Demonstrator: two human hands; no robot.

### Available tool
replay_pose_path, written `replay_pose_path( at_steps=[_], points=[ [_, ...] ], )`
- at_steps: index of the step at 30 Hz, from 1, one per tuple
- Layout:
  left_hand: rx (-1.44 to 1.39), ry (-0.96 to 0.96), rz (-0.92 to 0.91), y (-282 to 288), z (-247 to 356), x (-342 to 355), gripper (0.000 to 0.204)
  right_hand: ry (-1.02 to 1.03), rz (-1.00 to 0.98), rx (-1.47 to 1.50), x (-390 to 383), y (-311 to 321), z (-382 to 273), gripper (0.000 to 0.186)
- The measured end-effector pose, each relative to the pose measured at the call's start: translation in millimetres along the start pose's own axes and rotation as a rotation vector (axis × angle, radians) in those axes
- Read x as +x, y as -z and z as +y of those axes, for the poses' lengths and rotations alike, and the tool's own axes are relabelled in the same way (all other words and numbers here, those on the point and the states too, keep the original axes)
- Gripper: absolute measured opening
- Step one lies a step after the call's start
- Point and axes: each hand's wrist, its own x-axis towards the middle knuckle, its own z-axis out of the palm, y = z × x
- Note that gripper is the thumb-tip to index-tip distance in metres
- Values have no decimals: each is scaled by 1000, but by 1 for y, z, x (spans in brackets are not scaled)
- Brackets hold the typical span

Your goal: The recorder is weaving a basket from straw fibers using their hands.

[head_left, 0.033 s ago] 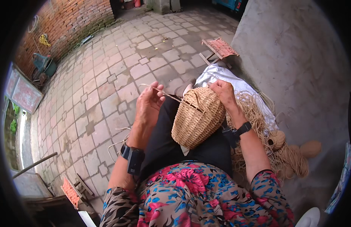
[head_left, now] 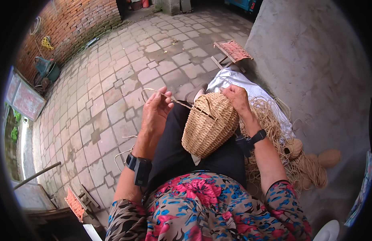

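A woven straw-coloured basket (head_left: 210, 128) rests tilted across my lap, its rounded side toward me. My left hand (head_left: 158, 106) pinches a thin twisted cord (head_left: 180, 102) just left of the basket. The cord runs from the fingers to the weave, and its loose end curls out past the fingertips. At the basket's upper right rim, my right hand (head_left: 236, 97) is closed on the edge; its fingertips are partly hidden. A short dark slit and a loop of cord show on the basket's upper side.
To my right, a heap of loose cord (head_left: 266, 120) lies partly over a white sheet (head_left: 250, 82), near several round woven or wound pieces (head_left: 329, 158). A low stool with a red woven seat (head_left: 236, 50) stands ahead beside the grey wall (head_left: 314, 60). Another red-seated stool (head_left: 75, 205) is at lower left.
My left hand has turned and shifted very slightly, and the cord's loose end now bends farther left. The basket and my right hand stay in place.
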Motion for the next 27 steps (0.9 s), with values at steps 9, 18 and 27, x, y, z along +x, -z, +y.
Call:
replay_pose_path(
  at_steps=[9,18,27],
  points=[
    [337,346,-250,-26,-31,-47,22,14,128,-235,-15,-3,-19,34],
    [592,240,-90,-51,-55,-52,13,19,231,-282,-35,-5,-32,34],
    [714,220,-40,-49,-52,-48,17,6,308,-296,-44,-12,-31,33]
  ],
)
